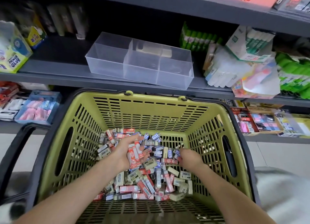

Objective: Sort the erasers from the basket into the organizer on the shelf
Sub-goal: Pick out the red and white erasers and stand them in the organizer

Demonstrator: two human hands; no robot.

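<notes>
Dozens of small erasers [147,178] lie heaped on the floor of the green basket [151,113], mixed by wrapper: red-and-white, blue, grey and plain. The left hand [129,150] is turned palm up above the far side of the heap, its fingers cupped round a loose handful of red-and-white ones. The right hand [189,156] is knuckles-up with its fingers buried in the pile toward the basket's right wall; I cannot tell whether it has hold of anything.

That handful looks precarious. It is stacked in the palm, not clamped, so lifting it over the basket's far rim could tip a few out, back into the heap or down past the shelf [58,76] edge. A blue or grey one could also ride along and land in the wrong compartment.

The clear organizer [140,61] sits at the shelf's front edge, just beyond the basket's far rim, skewed to it. A pale shape shows through its back wall; inside or behind, I cannot say. A glue box [11,56] stands at the shelf's left end, well apart. Loose white packets [234,69] crowd the organizer's right end, and the shelf above hangs low over it.
</notes>
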